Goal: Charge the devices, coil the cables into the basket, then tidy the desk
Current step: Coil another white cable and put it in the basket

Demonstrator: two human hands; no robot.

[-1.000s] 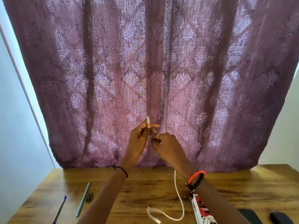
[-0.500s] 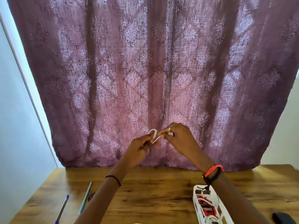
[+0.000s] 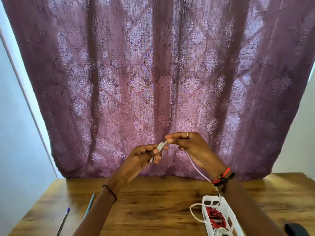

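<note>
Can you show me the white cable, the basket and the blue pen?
white cable (image 3: 197, 169), head view: the loose slanting strand.
basket (image 3: 211, 196), head view: its far white rim.
blue pen (image 3: 63, 221), head view: the middle of its barrel.

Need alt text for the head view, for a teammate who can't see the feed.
Two hands raised before a purple curtain hold a white cable: the left hand grips its coiled loops, the right hand pinches the strand, whose tail hangs down to a white basket on the wooden desk. A blue pen and a teal pen lie at the desk's left.
</note>
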